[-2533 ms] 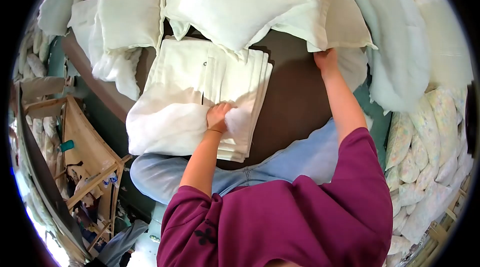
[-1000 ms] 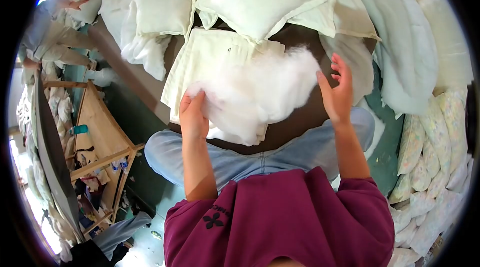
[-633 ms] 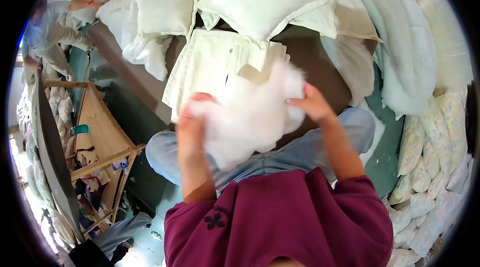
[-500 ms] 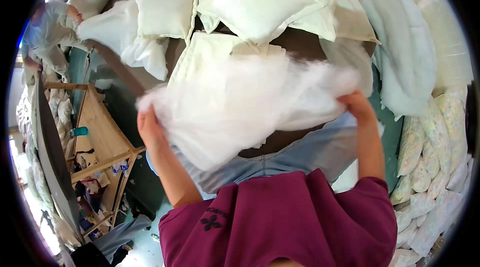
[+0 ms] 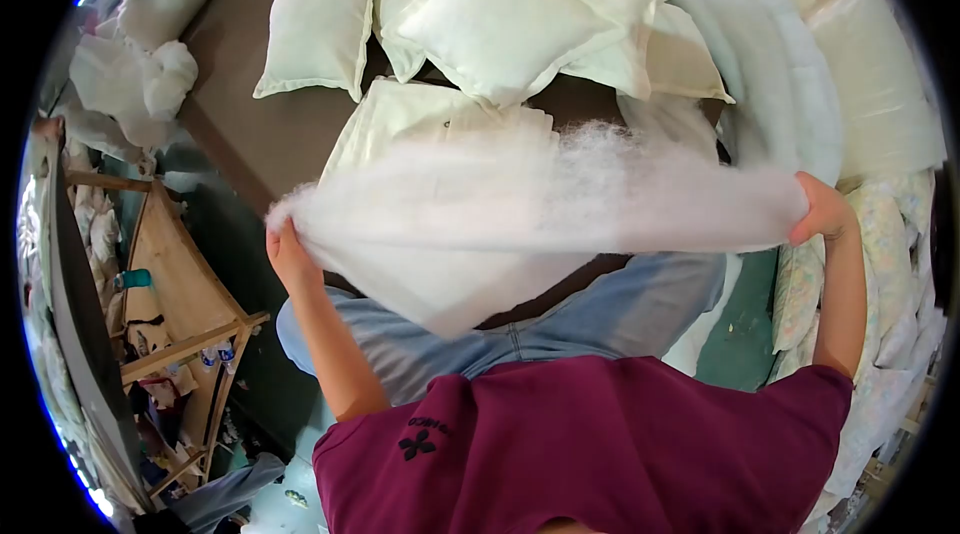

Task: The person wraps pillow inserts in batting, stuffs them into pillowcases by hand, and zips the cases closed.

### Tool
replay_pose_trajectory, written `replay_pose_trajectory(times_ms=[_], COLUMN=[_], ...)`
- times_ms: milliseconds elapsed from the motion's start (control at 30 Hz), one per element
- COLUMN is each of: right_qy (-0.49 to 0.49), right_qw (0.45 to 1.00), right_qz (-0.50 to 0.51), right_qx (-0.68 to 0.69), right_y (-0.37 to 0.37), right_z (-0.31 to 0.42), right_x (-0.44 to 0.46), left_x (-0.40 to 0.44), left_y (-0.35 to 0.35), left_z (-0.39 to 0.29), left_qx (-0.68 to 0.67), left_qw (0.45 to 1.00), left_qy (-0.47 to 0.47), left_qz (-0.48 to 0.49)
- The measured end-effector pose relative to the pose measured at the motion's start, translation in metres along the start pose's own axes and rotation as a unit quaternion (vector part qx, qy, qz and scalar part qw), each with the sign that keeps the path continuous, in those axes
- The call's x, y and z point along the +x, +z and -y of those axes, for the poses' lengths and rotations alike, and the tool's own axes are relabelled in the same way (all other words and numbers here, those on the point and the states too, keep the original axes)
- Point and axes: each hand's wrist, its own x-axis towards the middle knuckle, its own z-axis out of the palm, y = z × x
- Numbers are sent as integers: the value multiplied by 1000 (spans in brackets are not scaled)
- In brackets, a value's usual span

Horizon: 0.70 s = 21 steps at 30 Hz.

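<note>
The fibre sheet (image 5: 480, 214) spans from left hand (image 5: 290, 252) to right hand (image 5: 824, 208) over stacked cloths (image 5: 400, 124), cushions (image 5: 505, 19) beyond.

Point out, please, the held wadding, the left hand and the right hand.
Held wadding (image 5: 520, 209): head view, on the middle of its stretched span.
Left hand (image 5: 290, 248): head view, on the middle of the hand.
Right hand (image 5: 826, 208): head view, on the middle of the hand.

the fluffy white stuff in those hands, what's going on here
A person in a maroon top holds a wide sheet of fluffy white fibre outstretched, one end in the left hand, the other in the right hand. From this view, it partly hides a stack of folded cream fabric and the blue denim-clad legs. Plump white square pillows lie beyond.
</note>
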Motion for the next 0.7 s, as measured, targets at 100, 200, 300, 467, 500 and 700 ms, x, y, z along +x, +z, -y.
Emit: replay_pose_trajectory(times_ms=[100,200,300,467,500,700], right_qy=[-22,7,93,-101,-182,-331], right_qw=[999,995,864,843,826,910], right_qz=[3,-50,-344,-521,-531,-249], right_qx=[-25,-91,-354,-86,49,26], right_y=[3,-25,-51,-134,-114,101], right_z=[30,46,83,154,171,263], right_x=[-7,-10,10,82,119,349], left_x=[20,27,-4,-146,-170,-239], left_y=[-18,-24,-15,0,5,-50], left_z=[0,-1,-5,15,17,42], left_qx=[-11,18,90,24,-38,-103], left_qw=[1000,999,987,944,939,925], left_qy=[15,16,-32,-208,-253,-366], left_qz=[14,26,128,255,229,-14])
